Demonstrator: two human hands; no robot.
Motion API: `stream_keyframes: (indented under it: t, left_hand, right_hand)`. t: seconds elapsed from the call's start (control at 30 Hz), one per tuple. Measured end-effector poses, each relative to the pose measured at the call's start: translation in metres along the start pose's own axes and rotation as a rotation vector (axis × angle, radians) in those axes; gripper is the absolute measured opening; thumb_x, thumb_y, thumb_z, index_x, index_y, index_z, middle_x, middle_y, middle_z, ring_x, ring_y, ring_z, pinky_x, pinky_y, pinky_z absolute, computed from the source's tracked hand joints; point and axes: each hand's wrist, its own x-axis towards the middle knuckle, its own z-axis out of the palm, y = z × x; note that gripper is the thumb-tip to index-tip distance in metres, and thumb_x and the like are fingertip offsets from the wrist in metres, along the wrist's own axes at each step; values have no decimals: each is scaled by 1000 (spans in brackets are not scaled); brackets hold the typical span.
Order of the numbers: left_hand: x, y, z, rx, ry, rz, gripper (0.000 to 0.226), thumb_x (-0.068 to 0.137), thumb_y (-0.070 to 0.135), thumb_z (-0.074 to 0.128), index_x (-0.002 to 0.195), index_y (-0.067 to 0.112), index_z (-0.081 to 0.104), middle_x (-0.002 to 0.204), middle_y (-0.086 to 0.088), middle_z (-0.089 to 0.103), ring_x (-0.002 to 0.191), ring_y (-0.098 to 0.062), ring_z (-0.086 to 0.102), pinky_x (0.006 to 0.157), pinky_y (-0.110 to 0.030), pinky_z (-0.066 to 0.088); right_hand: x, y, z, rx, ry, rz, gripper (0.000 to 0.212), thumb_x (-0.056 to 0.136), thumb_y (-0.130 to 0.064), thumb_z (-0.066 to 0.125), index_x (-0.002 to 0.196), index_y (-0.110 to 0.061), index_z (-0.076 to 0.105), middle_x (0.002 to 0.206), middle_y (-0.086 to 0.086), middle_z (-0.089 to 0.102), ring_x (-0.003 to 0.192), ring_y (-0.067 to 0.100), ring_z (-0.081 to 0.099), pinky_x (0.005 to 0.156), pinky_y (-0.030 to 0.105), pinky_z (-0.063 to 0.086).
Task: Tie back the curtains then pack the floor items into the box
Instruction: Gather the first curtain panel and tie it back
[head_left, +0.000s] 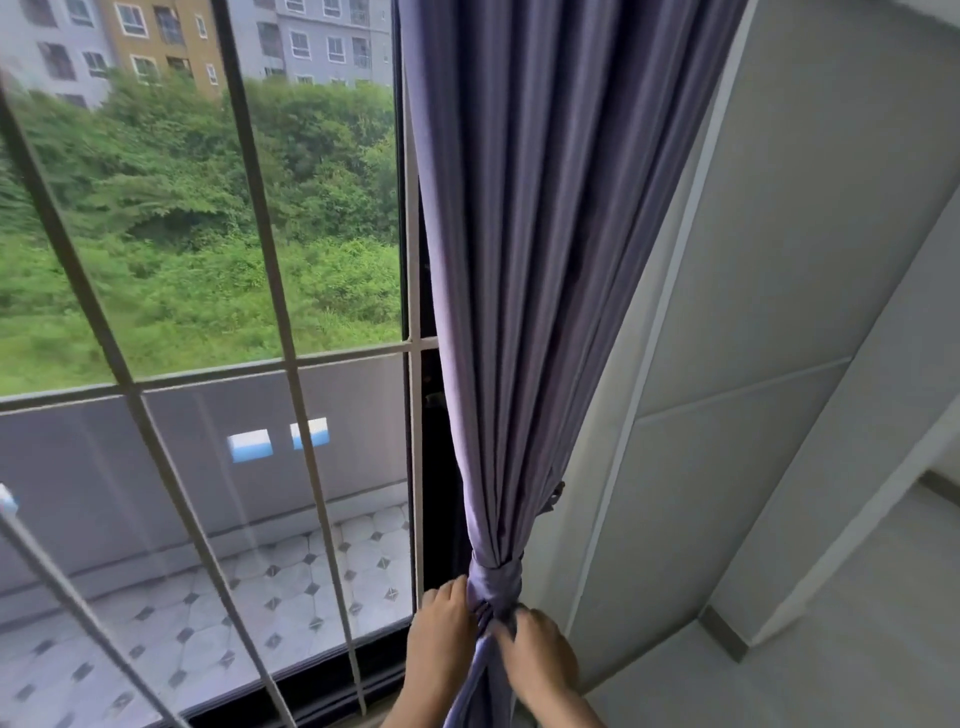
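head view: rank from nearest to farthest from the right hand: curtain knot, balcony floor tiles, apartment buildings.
From the right hand:
1. Curtain knot, right at its fingers, just above.
2. Balcony floor tiles, left, outside the glass.
3. Apartment buildings, far off, top left beyond the trees.

1. Bright daylight enters through the window (208, 234) at left; the wall (779, 312) at right is dimmer, w/ soft shadow.
2. Strong wide-angle distortion: window bars (260, 208) bend near the edges.
3. Slight blur overall; pale reflections on the glass.

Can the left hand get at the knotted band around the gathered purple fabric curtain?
Probably yes: the left hand already rests against the knotted band on the purple fabric curtain, with nothing between them.
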Motion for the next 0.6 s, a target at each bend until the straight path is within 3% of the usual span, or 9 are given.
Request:
stream_keyframes:
  t: [0.17, 0.23, 0.3, 0.4, 0.47, 0.53, 0.6]
  left_hand:
    - [7, 1, 7, -5, 31, 1, 14, 84, 28, 58, 86, 14, 60, 80, -3, 64, 71, -31, 58, 54, -35, 30]
    - [2, 3, 8, -64, 62, 4, 12, 78, 20, 67, 76, 12, 59, 67, -5, 63, 58, -31, 55, 47, -33, 29]
    - [3, 3, 8, -71, 103, 35, 14, 73, 22, 66, 68, 13, 56, 56, -4, 59, 48, -29, 51, 41, -30, 28]
    - [4, 1, 7, -24, 118, 66, 17, 74, 27, 47, 66, 15, 55, 45, -4, 51, 42, -27, 47, 42, -26, 20]
    - [3, -1, 6, 12, 144, 120, 10, 70, 22, 50, 66, 15, 55, 43, -2, 49, 40, -25, 45, 44, -23, 20]
    - [1, -5, 5, 13, 146, 200, 7, 68, 18, 56, 63, 15, 54, 45, -2, 49, 42, -24, 46, 44, -23, 25]
    - [-1, -14, 10, -41, 143, 238, 16, 74, 22, 47, 61, 14, 52, 50, -4, 51, 48, -26, 48, 48, -27, 31]
  right_hand:
    - [1, 8, 12, -13, 64, -76, 34, 94, -47, 41, 107, -21, 60, 108, 2, 64, 102, 24, 61, 67, 32, 37]
    - [2, 9, 15, -19, 90, -102, 33, 94, -46, 42, 106, -20, 60, 107, 1, 64, 101, 25, 61, 66, 31, 37]
    - [6, 10, 16, -46, 109, -112, 31, 97, -39, 38, 105, -19, 60, 108, 4, 64, 100, 27, 61, 67, 31, 36]
    - [11, 13, 17, -103, 143, -155, 31, 99, -35, 35, 103, -18, 61, 106, 6, 64, 98, 28, 61, 69, 33, 41]
    - [12, 19, 18, -166, 175, -212, 29, 99, -33, 37, 101, -17, 61, 102, 6, 65, 94, 28, 62, 69, 32, 42]
    - [11, 29, 18, -200, 223, -278, 20, 94, -27, 49, 90, -15, 64, 88, 8, 67, 81, 30, 64, 61, 33, 45]
    - [8, 50, 25, -234, 302, -345, 7, 81, -18, 65, 74, -15, 63, 70, 6, 65, 64, 30, 63, 49, 30, 45]
